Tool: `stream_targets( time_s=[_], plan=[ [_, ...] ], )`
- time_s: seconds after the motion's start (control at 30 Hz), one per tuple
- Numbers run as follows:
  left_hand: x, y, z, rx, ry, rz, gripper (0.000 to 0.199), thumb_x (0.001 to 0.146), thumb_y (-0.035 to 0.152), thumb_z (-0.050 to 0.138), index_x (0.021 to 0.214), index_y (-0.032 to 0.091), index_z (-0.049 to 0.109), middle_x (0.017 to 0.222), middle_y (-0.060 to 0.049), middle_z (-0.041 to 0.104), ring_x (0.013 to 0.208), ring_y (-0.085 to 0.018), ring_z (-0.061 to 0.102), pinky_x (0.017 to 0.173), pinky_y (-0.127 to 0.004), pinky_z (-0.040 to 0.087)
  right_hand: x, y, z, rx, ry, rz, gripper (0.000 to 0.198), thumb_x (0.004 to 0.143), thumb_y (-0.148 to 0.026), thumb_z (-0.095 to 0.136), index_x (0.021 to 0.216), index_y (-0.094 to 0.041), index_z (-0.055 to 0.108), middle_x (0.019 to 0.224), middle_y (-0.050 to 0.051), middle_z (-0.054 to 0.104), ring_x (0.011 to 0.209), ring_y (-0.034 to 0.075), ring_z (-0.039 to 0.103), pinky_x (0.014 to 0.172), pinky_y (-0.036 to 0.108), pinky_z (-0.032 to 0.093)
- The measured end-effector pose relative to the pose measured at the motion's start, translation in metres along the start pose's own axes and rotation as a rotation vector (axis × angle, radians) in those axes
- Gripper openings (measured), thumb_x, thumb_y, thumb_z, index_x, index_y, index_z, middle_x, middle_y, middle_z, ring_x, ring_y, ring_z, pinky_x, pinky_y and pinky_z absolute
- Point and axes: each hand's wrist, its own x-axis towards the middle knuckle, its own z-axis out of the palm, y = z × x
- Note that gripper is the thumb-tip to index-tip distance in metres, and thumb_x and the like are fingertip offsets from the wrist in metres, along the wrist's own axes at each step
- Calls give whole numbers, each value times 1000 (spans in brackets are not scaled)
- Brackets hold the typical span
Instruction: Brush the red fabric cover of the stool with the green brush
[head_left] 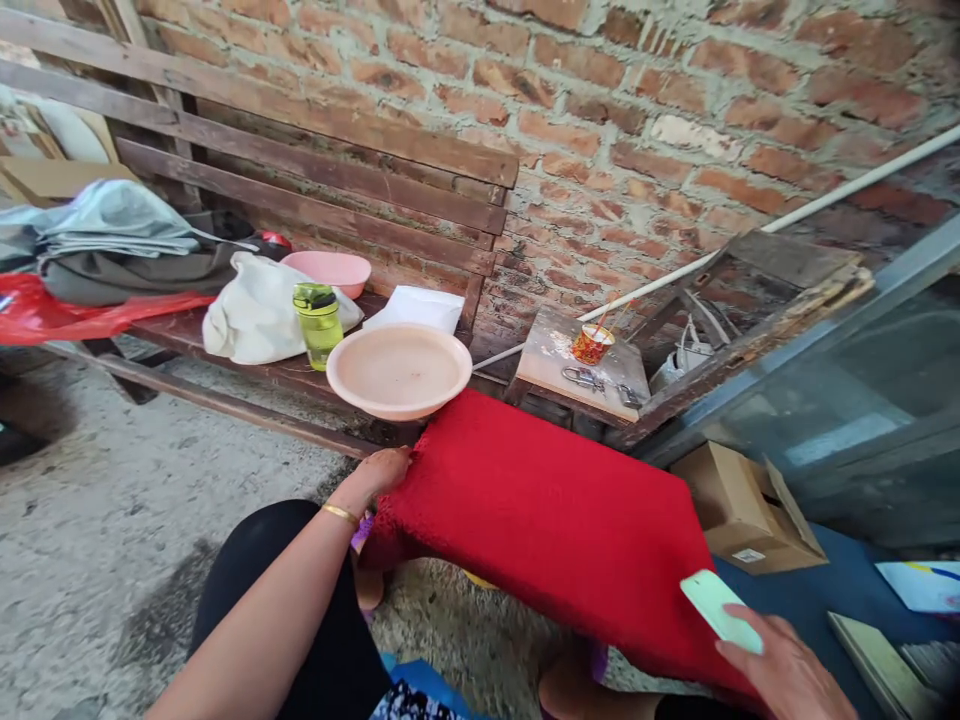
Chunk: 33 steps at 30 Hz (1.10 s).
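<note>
A red cloth (555, 510) lies stretched over a long, low surface in front of my knees, its fringed left edge hanging down. At that left edge, my left hand (386, 470) grips the fabric with its fingers curled, the fingertips partly hidden. On the right, my right hand (791, 660) is closed on a flat pale green oblong block (716, 605) with rounded corners, held at the cloth's near right end. The block's underside is hidden, so I cannot tell its exact kind. Just beyond my left hand stands a pale pink basin (401, 375) holding cloudy liquid.
A wooden bench (225, 365) along the brick wall bears a green bottle (319, 325), a white bag (255, 310), a pink bowl (330, 268) and folded clothes (127, 235). A small table (532, 365) carries a patterned cup (592, 345) and a padlock (583, 378). A cardboard box (739, 510) sits at right.
</note>
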Motion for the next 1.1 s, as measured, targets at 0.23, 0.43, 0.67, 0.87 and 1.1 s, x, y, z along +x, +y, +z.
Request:
stream_targets(
  time_s=[0.23,0.43,0.67,0.87,1.1],
  plan=[
    [1,-4,27,-225,81,-67,56,99,43,34,138,6,48,125,-23,66,121,-30,62,99,-37,45,1,-42,15,219,-137,-168,48,64,-35,56,110,-32,70,111,1,67,104,24,65,86,29,52],
    [6,-3,55,-269,147,-173,70,97,50,34,149,4,33,143,-26,52,134,-31,51,107,-40,41,-17,41,2,-149,-13,15,45,70,-29,57,113,-30,70,105,10,67,97,33,66,88,44,50],
    [12,2,77,-256,261,-337,75,95,61,23,151,11,31,140,-28,51,133,-39,50,103,-53,41,-49,-82,-3,194,-92,-273,50,70,-24,53,117,-24,67,120,6,60,111,24,58,97,34,43],
    [7,8,73,-254,296,-321,74,95,61,22,148,11,35,138,-27,54,128,-40,54,103,-53,41,-55,-71,6,165,-117,-249,55,62,-11,53,110,-32,70,112,1,65,101,23,63,89,33,46],
    [3,14,70,-190,357,-284,67,94,55,33,142,9,42,124,-26,63,116,-36,63,101,-49,44,-65,47,-15,-182,-14,125,46,73,-13,56,114,-26,71,111,12,65,96,34,64,86,44,47]
  ],
)
